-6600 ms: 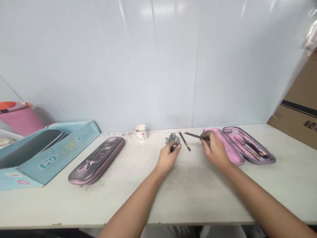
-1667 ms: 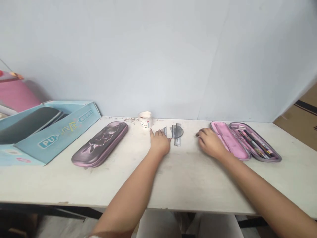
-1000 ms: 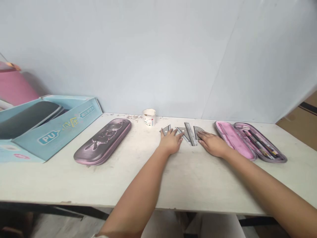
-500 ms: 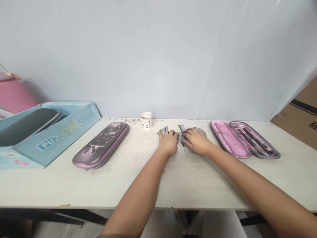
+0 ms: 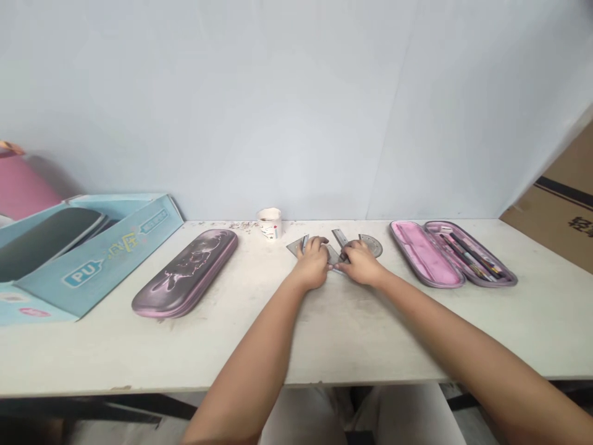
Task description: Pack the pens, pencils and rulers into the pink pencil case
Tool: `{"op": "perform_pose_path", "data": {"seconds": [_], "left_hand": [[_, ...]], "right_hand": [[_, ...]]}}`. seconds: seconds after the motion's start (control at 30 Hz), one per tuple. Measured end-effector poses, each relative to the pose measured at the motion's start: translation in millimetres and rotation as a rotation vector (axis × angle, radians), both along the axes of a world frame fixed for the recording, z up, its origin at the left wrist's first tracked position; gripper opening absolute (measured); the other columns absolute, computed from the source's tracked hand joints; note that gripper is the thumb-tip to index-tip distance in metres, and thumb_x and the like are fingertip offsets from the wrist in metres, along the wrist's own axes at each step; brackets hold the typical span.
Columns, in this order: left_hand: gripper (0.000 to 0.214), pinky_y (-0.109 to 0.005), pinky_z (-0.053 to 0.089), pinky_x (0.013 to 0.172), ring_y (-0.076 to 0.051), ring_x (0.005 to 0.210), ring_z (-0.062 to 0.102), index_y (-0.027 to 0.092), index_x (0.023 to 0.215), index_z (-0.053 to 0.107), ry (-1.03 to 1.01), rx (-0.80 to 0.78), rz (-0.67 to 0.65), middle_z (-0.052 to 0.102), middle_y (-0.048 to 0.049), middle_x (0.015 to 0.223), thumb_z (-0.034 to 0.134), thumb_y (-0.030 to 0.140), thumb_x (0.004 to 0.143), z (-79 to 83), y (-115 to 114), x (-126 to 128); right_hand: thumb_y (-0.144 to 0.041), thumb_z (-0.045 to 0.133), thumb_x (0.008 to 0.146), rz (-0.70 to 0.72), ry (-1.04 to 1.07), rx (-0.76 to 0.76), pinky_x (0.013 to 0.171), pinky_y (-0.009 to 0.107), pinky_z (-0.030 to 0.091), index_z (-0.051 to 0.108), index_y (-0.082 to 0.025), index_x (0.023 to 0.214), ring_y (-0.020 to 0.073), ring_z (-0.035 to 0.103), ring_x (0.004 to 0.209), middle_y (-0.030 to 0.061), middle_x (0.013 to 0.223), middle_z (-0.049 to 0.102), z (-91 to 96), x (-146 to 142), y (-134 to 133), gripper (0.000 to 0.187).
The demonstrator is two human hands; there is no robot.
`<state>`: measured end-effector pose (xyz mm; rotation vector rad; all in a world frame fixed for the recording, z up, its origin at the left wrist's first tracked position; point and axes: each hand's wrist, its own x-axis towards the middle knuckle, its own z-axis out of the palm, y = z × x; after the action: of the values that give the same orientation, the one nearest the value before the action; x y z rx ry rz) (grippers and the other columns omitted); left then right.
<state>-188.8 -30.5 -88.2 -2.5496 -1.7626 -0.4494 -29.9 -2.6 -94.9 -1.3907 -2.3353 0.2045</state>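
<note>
Set square (image 5: 293,248), centre of frame: partly under left hand (image 5: 312,267), fingers slightly spread, grip cannot be told. Ruler (image 5: 338,235), just right: lower end hidden by right hand (image 5: 361,262), fingers curled, hold likewise unclear. Against one second ago: right hand nearer left, protractor (image 5: 372,245) uncovered. Surface (image 5: 259,346) also bears open pencil case (image 5: 428,266), right; paper cup (image 5: 270,224), upper centre; closed pencil case (image 5: 185,275) and blue box (image 5: 125,247), left.

On the white desk (image 5: 259,346), the left hand (image 5: 311,264) spreads over a set square (image 5: 293,247); the right hand (image 5: 360,262) covers one end of a ruler (image 5: 339,236), just beside a protractor (image 5: 373,245). An open pencil case (image 5: 428,266) lies rightward, a closed pencil case (image 5: 185,275) leftward.
</note>
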Motion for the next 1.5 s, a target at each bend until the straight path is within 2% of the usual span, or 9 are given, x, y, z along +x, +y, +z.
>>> {"op": "perform_pose_path", "data": {"seconds": [0.2, 0.33, 0.43, 0.6, 0.83, 1.03, 1.23, 1.33, 1.5], "left_hand": [[0.040, -0.046, 0.023, 0.108, -0.024, 0.130, 0.027, 0.023, 0.125, 0.046, -0.116, 0.206, -0.059, 0.036, -0.0084, 0.138, 0.043, 0.025, 0.085, 9.0, -10.6, 19.6], [0.044, -0.040, 0.025, 0.108, -0.022, 0.132, 0.025, 0.021, 0.132, 0.041, -0.251, 0.246, -0.114, 0.030, -0.0094, 0.143, 0.037, 0.032, 0.089, 12.3, -12.1, 52.4], [0.048, -0.041, 0.024, 0.109, -0.021, 0.135, 0.021, 0.019, 0.135, 0.035, -0.262, 0.209, -0.121, 0.025, -0.0098, 0.147, 0.033, 0.037, 0.090, 16.5, -8.0, 87.7], [0.053, -0.050, 0.020, 0.109, -0.021, 0.138, 0.017, 0.023, 0.141, 0.021, -0.166, 0.135, -0.131, 0.020, -0.0055, 0.150, 0.026, 0.042, 0.091, 28.4, 6.7, 154.3], [0.056, -0.057, 0.016, 0.108, -0.024, 0.137, 0.017, 0.017, 0.139, 0.027, -0.009, 0.045, -0.143, 0.022, -0.0083, 0.150, 0.017, 0.044, 0.092, 14.9, 38.4, 210.0], [0.052, -0.054, 0.021, 0.107, -0.022, 0.129, 0.035, 0.018, 0.128, 0.045, 0.076, -0.091, -0.214, 0.045, -0.0081, 0.137, 0.011, 0.038, 0.093, 5.8, 54.5, 212.5], [0.051, -0.055, 0.019, 0.107, -0.021, 0.131, 0.033, 0.023, 0.130, 0.043, -0.025, -0.089, -0.206, 0.042, -0.0061, 0.139, 0.011, 0.041, 0.093, 8.4, 42.3, 199.9], [0.051, -0.051, 0.020, 0.108, -0.022, 0.131, 0.032, 0.021, 0.131, 0.043, -0.094, -0.082, -0.184, 0.040, -0.0085, 0.140, 0.018, 0.043, 0.093, 10.1, 29.7, 173.5], [0.046, -0.037, 0.026, 0.108, -0.023, 0.127, 0.039, 0.012, 0.124, 0.052, -0.324, -0.154, -0.030, 0.047, -0.0138, 0.134, 0.034, 0.037, 0.089, 15.0, 12.7, 100.4]], "right_hand": [[-0.034, 0.047, 0.081, -0.097, 0.414, -0.121, 0.067, 0.027, 0.042, 0.056, -0.017, 0.079, 0.0150, 0.056, 0.072, 0.0026, 0.076, 0.061, 14.6, 23.9, -6.4, 0.019], [-0.037, 0.044, 0.083, -0.026, 0.621, -0.089, 0.066, 0.027, 0.044, 0.053, -0.019, 0.088, 0.0158, 0.059, 0.074, 0.0028, 0.080, 0.064, 23.8, 59.5, -18.7, 0.021], [-0.033, 0.042, 0.084, -0.033, 0.585, 0.031, 0.075, 0.030, 0.045, 0.054, -0.019, 0.095, 0.0185, 0.061, 0.084, 0.0068, 0.091, 0.066, 23.7, 90.8, -23.9, 0.021], [-0.024, 0.039, 0.085, -0.206, 0.451, 0.219, 0.087, 0.035, 0.043, 0.053, -0.013, 0.112, 0.0232, 0.059, 0.098, 0.0142, 0.108, 0.063, 10.7, 143.9, -18.5, 0.033], [-0.018, 0.037, 0.085, -0.383, 0.277, 0.183, 0.085, 0.032, 0.042, 0.051, -0.008, 0.118, 0.0230, 0.058, 0.096, 0.0154, 0.107, 0.062, -8.1, 175.7, 0.5, 0.038], [-0.015, 0.039, 0.083, -0.380, 0.068, 0.215, 0.085, 0.034, 0.038, 0.065, -0.010, 0.091, 0.0233, 0.053, 0.091, 0.0153, 0.096, 0.059, -15.8, 172.9, 7.2, 0.027], [-0.023, 0.038, 0.086, -0.325, 0.033, 0.205, 0.090, 0.035, 0.037, 0.066, -0.009, 0.095, 0.0246, 0.051, 0.094, 0.0154, 0.096, 0.059, -14.8, 174.0, 3.1, 0.032], [-0.026, 0.039, 0.086, -0.301, 0.046, 0.199, 0.092, 0.036, 0.036, 0.066, -0.010, 0.097, 0.0251, 0.052, 0.097, 0.0151, 0.097, 0.060, -17.9, 178.1, 0.2, 0.034], [-0.027, 0.040, 0.084, -0.313, 0.099, 0.224, 0.092, 0.039, 0.038, 0.067, -0.009, 0.096, 0.0271, 0.053, 0.098, 0.0165, 0.098, 0.062, -16.9, 182.7, -4.4, 0.035]]}}
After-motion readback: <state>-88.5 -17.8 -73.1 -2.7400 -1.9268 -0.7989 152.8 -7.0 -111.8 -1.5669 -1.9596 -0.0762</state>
